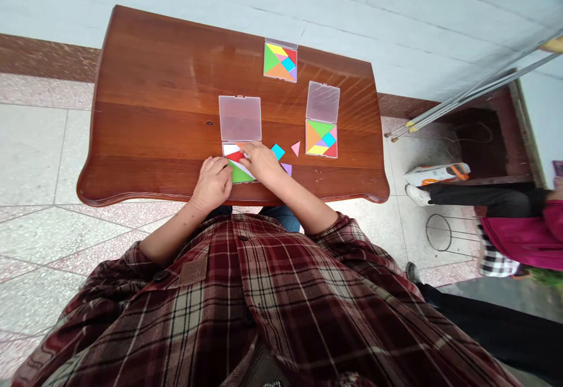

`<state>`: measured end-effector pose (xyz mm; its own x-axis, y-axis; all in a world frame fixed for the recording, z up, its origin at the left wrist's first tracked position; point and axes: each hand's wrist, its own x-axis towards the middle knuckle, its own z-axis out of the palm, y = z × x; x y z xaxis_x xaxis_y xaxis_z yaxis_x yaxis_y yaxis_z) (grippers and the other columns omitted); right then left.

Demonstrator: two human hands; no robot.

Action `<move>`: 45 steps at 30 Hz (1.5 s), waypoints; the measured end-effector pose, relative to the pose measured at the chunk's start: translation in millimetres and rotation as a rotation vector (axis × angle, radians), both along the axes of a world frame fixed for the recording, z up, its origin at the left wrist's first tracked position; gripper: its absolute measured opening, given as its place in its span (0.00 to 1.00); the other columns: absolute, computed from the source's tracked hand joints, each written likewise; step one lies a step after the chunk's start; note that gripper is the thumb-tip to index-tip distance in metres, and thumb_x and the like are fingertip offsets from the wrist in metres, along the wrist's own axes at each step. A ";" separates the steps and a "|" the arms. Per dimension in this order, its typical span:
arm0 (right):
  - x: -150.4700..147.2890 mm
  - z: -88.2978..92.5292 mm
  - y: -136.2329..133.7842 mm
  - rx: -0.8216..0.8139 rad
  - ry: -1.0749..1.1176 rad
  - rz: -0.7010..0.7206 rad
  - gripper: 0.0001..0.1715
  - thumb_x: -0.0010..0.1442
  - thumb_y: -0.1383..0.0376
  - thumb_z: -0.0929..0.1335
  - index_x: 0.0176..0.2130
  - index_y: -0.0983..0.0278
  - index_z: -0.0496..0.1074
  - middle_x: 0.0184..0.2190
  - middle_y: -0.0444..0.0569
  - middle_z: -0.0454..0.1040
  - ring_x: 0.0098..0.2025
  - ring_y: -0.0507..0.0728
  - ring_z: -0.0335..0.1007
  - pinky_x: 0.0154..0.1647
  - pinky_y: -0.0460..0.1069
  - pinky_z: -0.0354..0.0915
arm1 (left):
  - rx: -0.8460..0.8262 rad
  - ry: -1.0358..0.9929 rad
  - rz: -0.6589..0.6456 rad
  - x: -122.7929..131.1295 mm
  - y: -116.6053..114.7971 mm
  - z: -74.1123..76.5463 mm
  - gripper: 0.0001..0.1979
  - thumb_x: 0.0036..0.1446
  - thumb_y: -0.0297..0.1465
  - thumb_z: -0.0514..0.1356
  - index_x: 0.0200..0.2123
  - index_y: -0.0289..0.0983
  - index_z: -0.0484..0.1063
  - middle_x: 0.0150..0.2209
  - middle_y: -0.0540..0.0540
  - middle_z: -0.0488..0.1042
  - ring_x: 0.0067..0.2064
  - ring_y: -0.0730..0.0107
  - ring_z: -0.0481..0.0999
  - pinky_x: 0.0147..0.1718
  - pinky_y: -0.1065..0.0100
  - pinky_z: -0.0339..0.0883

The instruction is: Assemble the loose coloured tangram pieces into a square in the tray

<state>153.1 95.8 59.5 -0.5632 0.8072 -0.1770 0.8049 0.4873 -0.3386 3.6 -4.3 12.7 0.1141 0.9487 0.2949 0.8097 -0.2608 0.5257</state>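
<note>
An open tangram case [240, 118] lies near the front edge of the wooden table [153, 94], its clear lid flipped back. Red [234, 155] and green [240, 173] pieces lie in its tray. My left hand [213, 182] rests curled at the tray's left front corner, touching the green piece. My right hand [261, 161] covers the tray's right side, fingers pressed down on the pieces there. Loose blue [277, 151], pink [296, 148] and purple [287, 168] pieces lie just right of my right hand.
A second open case [322, 120] with a filled tangram sits to the right. A third filled tangram [280, 60] lies at the table's far edge. Another person in dark trousers and a magenta top [519, 228] sits at the right, beside the table.
</note>
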 end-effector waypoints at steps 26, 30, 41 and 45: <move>-7.8 -4.6 -9.4 -0.004 -0.118 -0.064 0.22 0.63 0.73 0.61 0.56 0.72 0.67 0.49 0.65 0.75 0.48 0.63 0.74 0.46 0.54 0.68 | -0.006 0.021 0.000 0.6 -0.6 0.1 0.14 0.62 0.29 0.50 0.41 0.38 0.75 0.46 0.40 0.74 0.53 0.55 0.70 0.61 0.46 0.60; -8.1 -4.1 -10.3 -0.023 -0.115 -0.088 0.23 0.63 0.72 0.61 0.58 0.72 0.65 0.50 0.63 0.76 0.47 0.62 0.75 0.47 0.53 0.68 | 0.000 0.038 -0.002 0.4 -0.6 -0.8 0.14 0.62 0.29 0.50 0.41 0.37 0.75 0.47 0.39 0.75 0.53 0.55 0.70 0.61 0.46 0.60; -1.4 3.7 -13.0 0.078 -0.296 0.084 0.20 0.69 0.70 0.55 0.55 0.74 0.66 0.48 0.64 0.75 0.47 0.63 0.74 0.45 0.52 0.66 | 0.001 0.049 -0.004 0.9 -0.4 1.9 0.14 0.62 0.29 0.50 0.41 0.36 0.76 0.47 0.38 0.75 0.53 0.54 0.71 0.61 0.45 0.61; 7.2 2.1 -2.5 0.065 -0.236 0.127 0.19 0.68 0.71 0.57 0.53 0.73 0.69 0.46 0.62 0.76 0.46 0.62 0.74 0.44 0.51 0.65 | -0.009 0.049 -0.007 1.0 0.3 2.0 0.15 0.62 0.29 0.50 0.42 0.35 0.76 0.47 0.37 0.75 0.54 0.54 0.70 0.61 0.45 0.59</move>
<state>160.3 93.3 61.7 -0.6097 0.7468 -0.2657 0.7890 0.6037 -0.1136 4.5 -3.9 14.7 0.1345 0.9504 0.2803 0.8326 -0.2618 0.4882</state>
